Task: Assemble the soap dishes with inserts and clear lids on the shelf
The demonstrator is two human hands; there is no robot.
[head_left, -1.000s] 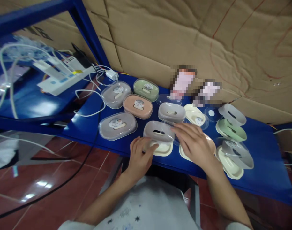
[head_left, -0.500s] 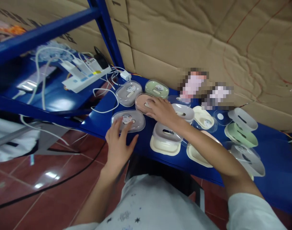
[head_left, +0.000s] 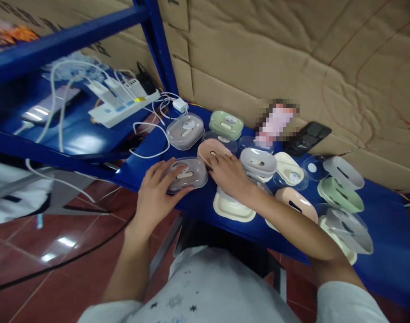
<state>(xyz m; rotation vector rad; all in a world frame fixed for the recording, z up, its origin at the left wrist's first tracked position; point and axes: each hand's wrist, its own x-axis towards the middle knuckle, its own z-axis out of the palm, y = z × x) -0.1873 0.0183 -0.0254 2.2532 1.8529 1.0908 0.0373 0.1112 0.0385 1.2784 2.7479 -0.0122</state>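
Note:
My left hand (head_left: 157, 193) lies over the left end of a grey soap box (head_left: 196, 175) with a clear lid, its thumb along the near edge and its fingers on the lid and far side. The fingers of my right hand (head_left: 226, 175) are bent onto a peach soap dish (head_left: 211, 148), close to its slot. Right behind that dish is a clear lid (head_left: 221, 139) with a label. Two lidded boxes stand farther back: a grey one (head_left: 185, 131) and a green one (head_left: 226, 124). My right forearm partly covers a cream tray (head_left: 231, 207).
More soap dish parts spread rightward on the blue shelf (head_left: 386, 224): a white dish (head_left: 258, 161), a peach insert (head_left: 297, 202) and a green insert (head_left: 342, 195). A black phone (head_left: 308, 137) rests against the cardboard. A power strip (head_left: 124, 110) with white cables is at left.
My left hand has come down around the grey box, from hovering with spread fingers. My right hand has drawn slightly nearer, and the peach dish and the lid behind it show more.

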